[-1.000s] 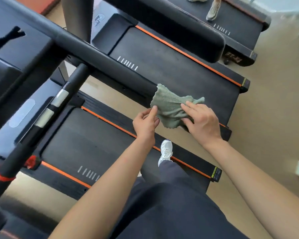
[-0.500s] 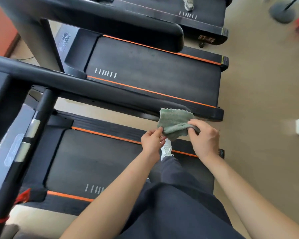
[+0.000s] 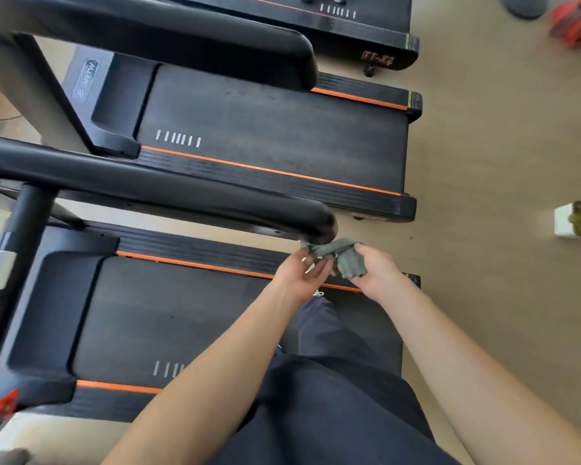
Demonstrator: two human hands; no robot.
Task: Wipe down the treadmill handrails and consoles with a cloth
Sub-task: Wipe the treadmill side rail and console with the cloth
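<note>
Below handrail (image 3: 182,196): cloth (image 3: 349,261) apparently crosswise, left hand (image 3: 297,275), right hand (image 3: 374,273) holding.

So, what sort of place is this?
Probably a gym: three treadmills stand side by side on a plain floor. The left hand and right hand hold a green cloth by the end of one handrail.

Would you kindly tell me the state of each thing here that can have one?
near handrail: uncovered along its length.
green cloth: bunched, held just below the near handrail's rounded end; contact unclear.
left hand: pinches the green cloth.
right hand: grips the green cloth.
</note>
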